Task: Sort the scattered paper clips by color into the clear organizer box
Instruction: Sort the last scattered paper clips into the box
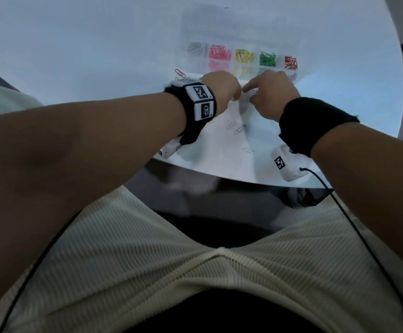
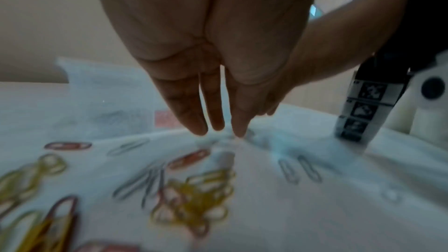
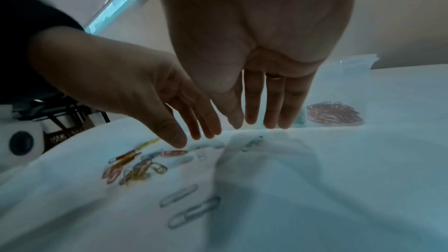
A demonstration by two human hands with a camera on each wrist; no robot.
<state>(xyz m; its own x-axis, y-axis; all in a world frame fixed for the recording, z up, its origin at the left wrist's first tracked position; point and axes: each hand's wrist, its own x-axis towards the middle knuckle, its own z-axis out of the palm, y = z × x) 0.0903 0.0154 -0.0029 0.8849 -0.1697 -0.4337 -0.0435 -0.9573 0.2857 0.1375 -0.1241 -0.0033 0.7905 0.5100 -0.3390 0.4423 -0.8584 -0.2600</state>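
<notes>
The white round bench (image 1: 99,44) takes up most of the head view, its near edge curving just above the person's lap. Below that edge there's a cream ribbed top (image 1: 171,272) (the texture is pretty clear), and a thin black cable (image 1: 354,227) trails down across it from the bench's near right edge. Each wrist has a black wristband (image 1: 315,121) above the bench. A small white camera unit (image 3: 21,144) sits low beside the bench's left edge in the right wrist view.
</notes>
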